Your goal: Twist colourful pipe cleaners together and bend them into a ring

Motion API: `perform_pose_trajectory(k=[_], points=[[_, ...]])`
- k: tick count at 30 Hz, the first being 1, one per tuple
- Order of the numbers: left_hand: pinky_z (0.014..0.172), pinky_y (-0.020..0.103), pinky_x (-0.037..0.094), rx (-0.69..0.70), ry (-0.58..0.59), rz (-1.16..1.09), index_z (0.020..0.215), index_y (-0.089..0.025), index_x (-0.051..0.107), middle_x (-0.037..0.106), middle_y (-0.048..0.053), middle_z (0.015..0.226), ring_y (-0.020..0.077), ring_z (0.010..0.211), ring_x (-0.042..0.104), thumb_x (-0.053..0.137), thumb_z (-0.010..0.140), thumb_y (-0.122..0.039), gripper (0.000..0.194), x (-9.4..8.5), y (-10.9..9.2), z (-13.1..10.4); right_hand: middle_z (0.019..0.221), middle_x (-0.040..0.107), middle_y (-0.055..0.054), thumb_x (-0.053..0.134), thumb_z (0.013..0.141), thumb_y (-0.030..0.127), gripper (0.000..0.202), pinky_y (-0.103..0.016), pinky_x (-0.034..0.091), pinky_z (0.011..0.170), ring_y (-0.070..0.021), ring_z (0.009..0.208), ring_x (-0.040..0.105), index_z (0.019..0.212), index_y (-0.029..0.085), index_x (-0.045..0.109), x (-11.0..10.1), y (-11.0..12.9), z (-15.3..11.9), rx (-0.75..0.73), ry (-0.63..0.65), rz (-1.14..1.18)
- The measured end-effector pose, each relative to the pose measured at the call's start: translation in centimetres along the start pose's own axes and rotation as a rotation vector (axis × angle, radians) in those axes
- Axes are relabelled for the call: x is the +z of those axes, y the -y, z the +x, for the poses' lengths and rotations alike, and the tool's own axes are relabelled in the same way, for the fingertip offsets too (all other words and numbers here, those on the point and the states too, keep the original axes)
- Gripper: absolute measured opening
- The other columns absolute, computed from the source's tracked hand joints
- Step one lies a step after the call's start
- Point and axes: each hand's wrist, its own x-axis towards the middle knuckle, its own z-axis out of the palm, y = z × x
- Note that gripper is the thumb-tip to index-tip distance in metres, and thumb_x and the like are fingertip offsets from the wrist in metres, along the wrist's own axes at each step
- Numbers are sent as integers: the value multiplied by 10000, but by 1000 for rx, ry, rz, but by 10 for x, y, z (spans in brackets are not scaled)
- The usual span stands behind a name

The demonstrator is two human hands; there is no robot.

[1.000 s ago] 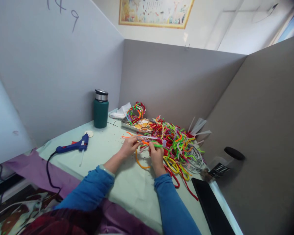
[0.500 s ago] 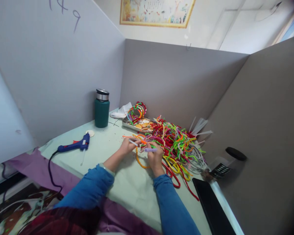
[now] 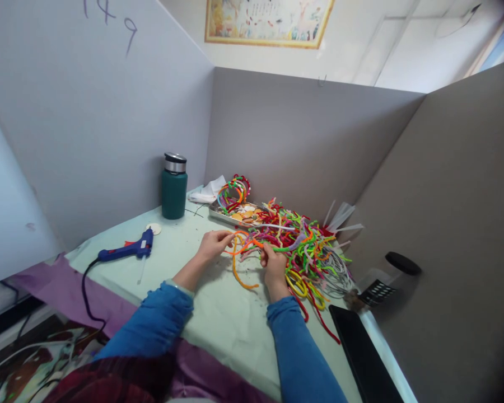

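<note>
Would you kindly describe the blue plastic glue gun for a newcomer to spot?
On the pale green table covering, find the teal cylindrical bottle. The blue glue gun lies nearer the camera, to the left, set apart by its dark trailing cord.

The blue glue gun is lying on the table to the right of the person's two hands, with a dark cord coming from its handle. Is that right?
Not quite: the head view shows the blue glue gun to the left of both the left hand and the right hand. The rest stands.
</note>
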Motion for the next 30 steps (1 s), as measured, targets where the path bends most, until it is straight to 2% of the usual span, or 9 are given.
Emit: perform_pose_trajectory(k=[3, 7, 10, 13, 16, 19, 24, 30], points=[[489, 195, 381, -142, 36, -300, 869, -122, 698, 669, 51, 669, 107, 539, 528, 635, 707, -444, 366, -4, -1, 3, 422, 447, 54, 629, 680, 328, 283, -208, 197, 352, -54, 351, 337, 496, 175, 479, 0, 2, 1, 124, 20, 187], [490, 206, 422, -310, 98, -846, 940, -109, 663, 661, 70, 723, 91, 520, 527, 596, 753, -453, 397, -13, -4, 5, 416, 450, 64, 656, 631, 305, 256, -185, 181, 327, -39, 331, 323, 521, 173, 466, 1, 7, -1, 239, 98, 284], [498, 214, 434, -345, 98, -1040, 941, -110, 658, 647, 65, 696, 93, 519, 534, 565, 784, -437, 375, -16, -3, 5, 404, 448, 66, 654, 620, 295, 254, -179, 190, 316, -34, 316, 314, 516, 174, 457, 3, 7, -2, 248, 127, 289], [472, 193, 399, -291, 130, -920, 945, -109, 670, 651, 56, 709, 71, 496, 501, 647, 735, -360, 328, -9, -3, 3, 399, 447, 68, 660, 618, 295, 251, -172, 186, 310, -30, 308, 309, 522, 170, 465, 5, 5, -3, 258, 174, 273], [471, 185, 364, -260, 265, -747, 987, -106, 678, 662, 54, 733, 55, 489, 477, 733, 648, -298, 394, 2, -5, -2, 396, 448, 67, 665, 622, 304, 256, -164, 185, 305, -29, 305, 315, 527, 164, 473, 6, 4, -4, 289, 219, 245], [519, 199, 380, -251, 366, -689, 1019, -112, 678, 668, 56, 730, 77, 534, 518, 758, 611, -319, 465, 10, -6, -6, 401, 461, 61, 661, 622, 312, 233, -160, 173, 296, -27, 299, 311, 551, 156, 503, 6, 3, -4, 353, 281, 224], [519, 201, 375, -187, 390, -631, 975, -113, 699, 659, 57, 717, 87, 540, 529, 740, 629, -353, 422, 11, -5, -9, 412, 475, 58, 648, 615, 296, 183, -147, 151, 294, -17, 297, 284, 603, 149, 540, 6, 5, -4, 439, 374, 263], [472, 207, 371, -171, 419, -585, 924, -119, 706, 569, -2, 538, 73, 453, 467, 720, 649, -365, 370, 10, -7, -9, 375, 410, 83, 642, 599, 296, 179, -151, 151, 302, -19, 294, 256, 599, 159, 526, 5, 6, -4, 514, 406, 287]])
